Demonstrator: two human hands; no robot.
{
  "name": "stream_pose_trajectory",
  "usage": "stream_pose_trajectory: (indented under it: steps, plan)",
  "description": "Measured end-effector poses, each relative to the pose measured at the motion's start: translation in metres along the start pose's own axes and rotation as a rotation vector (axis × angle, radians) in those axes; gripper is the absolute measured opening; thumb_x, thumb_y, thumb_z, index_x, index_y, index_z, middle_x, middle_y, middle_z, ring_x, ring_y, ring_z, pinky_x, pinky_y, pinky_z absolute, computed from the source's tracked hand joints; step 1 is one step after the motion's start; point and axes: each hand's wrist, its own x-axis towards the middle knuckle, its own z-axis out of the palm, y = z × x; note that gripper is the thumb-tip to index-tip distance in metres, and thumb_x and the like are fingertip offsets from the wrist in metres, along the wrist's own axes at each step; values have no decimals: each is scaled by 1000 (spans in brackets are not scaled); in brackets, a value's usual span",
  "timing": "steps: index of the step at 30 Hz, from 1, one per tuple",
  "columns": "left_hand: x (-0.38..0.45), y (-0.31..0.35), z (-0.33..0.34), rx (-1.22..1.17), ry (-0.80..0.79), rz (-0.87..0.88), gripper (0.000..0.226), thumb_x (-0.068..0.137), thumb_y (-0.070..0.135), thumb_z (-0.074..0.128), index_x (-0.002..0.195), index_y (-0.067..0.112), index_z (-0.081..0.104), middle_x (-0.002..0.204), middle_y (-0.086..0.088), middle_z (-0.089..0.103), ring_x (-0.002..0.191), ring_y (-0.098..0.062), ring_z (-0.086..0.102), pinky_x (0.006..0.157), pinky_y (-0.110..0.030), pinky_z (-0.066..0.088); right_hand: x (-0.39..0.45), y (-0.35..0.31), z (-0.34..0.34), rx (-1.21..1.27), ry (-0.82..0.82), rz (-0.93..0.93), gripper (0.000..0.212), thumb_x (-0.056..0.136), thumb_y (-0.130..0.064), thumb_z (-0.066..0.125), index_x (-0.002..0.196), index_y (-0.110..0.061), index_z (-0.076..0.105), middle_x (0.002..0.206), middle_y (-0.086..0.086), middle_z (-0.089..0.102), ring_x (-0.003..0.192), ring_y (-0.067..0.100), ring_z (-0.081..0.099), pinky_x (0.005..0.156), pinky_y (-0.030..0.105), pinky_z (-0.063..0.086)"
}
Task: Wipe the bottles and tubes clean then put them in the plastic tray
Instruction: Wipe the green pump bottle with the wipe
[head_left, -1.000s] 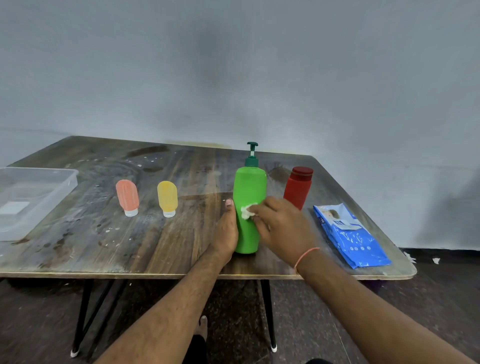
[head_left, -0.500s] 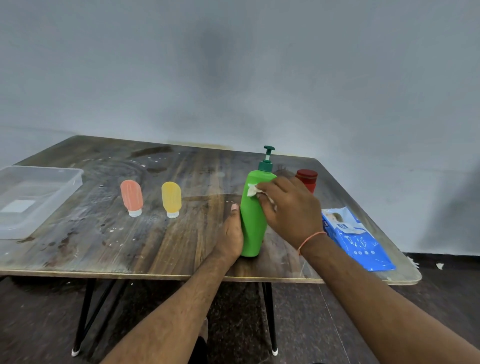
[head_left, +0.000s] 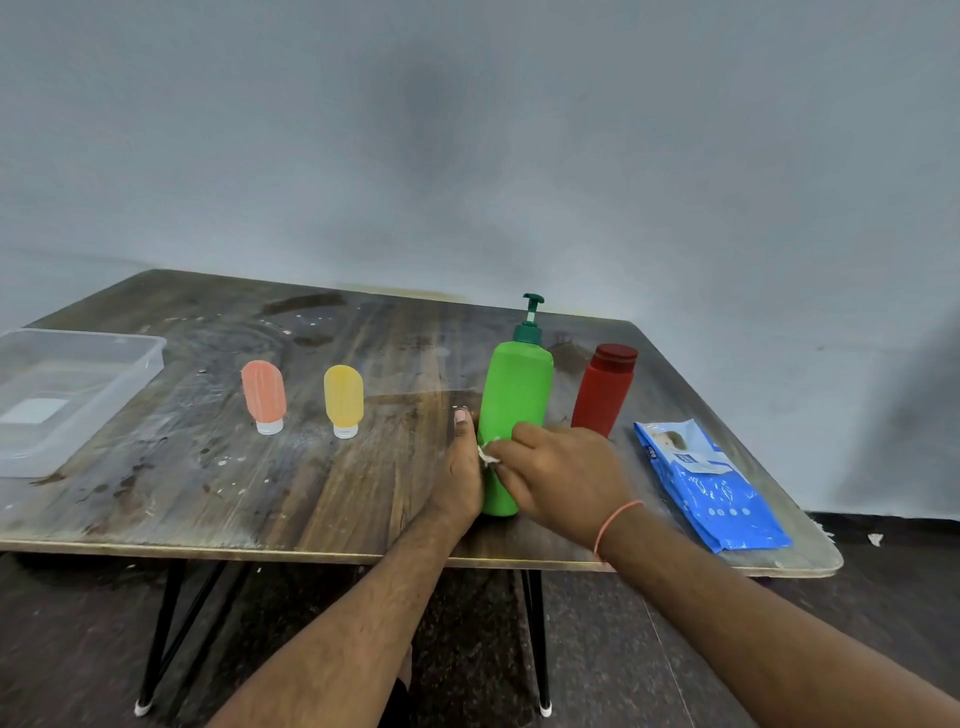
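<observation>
Hands (head_left: 460, 480) (head_left: 563, 480) flank green bottle (head_left: 514, 400); red bottle (head_left: 602, 389) behind

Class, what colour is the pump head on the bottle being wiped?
Dark green pump head, seen in the head view.

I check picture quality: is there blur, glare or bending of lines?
Head view: the right hand with its white wipe is slightly motion-blurred; the green pump bottle is sharp; soft glare lies on the table near the plastic tray; wide-angle bending curves the table's edges.

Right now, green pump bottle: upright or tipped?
Upright. The green pump bottle stands on its base on the table, pump on top, left hand steadying it.
</observation>
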Motion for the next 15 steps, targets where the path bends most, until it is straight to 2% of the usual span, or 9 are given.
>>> stream_pose_trajectory:
  steps: [2,4,6,8,9,12,15]
  plan:
    - [0,0,1,21,37,32,70,112,52,17,105,13,74,94,-1,81,94,-9,75,88,-27,57,18,8,-8,-30,61,41,21,99,-41,57,109,-33,74,85,-5,65,65,25,67,49,33,47]
    - [0,1,4,20,55,62,63,115,38,11,105,20,71,88,9,81,86,-1,74,78,-18,56,38,16,-17,-46,145,104,20,99,-39,61,112,-33,75,88,-5,69,66,25,68,48,29,46]
    - [-2,1,6,31,27,69,61,114,38,10,110,25,70,94,14,81,92,0,74,81,-18,55,54,24,-23,-58,205,180,19,99,-37,64,112,-32,76,92,-5,71,68,26,69,51,28,44]
    - [-2,1,5,0,40,68,60,115,35,10,107,25,69,88,19,80,86,5,73,76,-13,54,63,30,-28,-54,220,235,19,99,-37,63,113,-32,76,96,-5,73,71,28,71,52,28,44]
    - [-2,3,5,-10,34,54,60,115,37,11,106,25,69,87,18,80,85,4,74,75,-14,55,63,31,-28,-46,212,232,20,100,-37,63,115,-32,75,98,-5,73,71,28,71,52,28,42]
    - [2,0,4,-34,46,59,65,113,49,13,111,21,71,96,5,82,95,-12,76,82,-25,59,48,21,-20,-32,114,131,23,100,-39,62,120,-36,72,94,-6,71,70,25,70,50,27,41]
    - [0,4,4,-34,71,17,68,114,45,13,96,14,71,78,7,79,84,-9,74,73,-17,57,18,-1,-2,-18,-28,30,21,99,-41,57,116,-36,67,86,-5,64,63,26,68,44,30,40]
